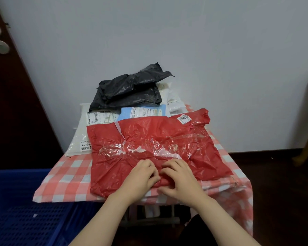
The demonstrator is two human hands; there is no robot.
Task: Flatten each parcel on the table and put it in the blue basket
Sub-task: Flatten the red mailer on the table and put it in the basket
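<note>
Right, both hands are on the red parcel [149, 132], which lies across the near half of the tabletop [68, 176], itself covered in red-and-white check; the left hand [142, 176] and the right hand [182, 181] sit side by side at the parcel's near edge, almost touching; the fingers of both are curled in tight, pinching up a ridge of the red plastic between them; the right thumb hooks round the near edge. Clear tape [149, 150] crinkles across the parcel's middle; a white label [183, 119] sits near its far right corner. Behind it, a black parcel [130, 89] tops a heap of white parcels [78, 139] and a pale blue parcel [144, 112]; the blue basket [25, 201] sits low on the left, just beside the tabletop.
</note>
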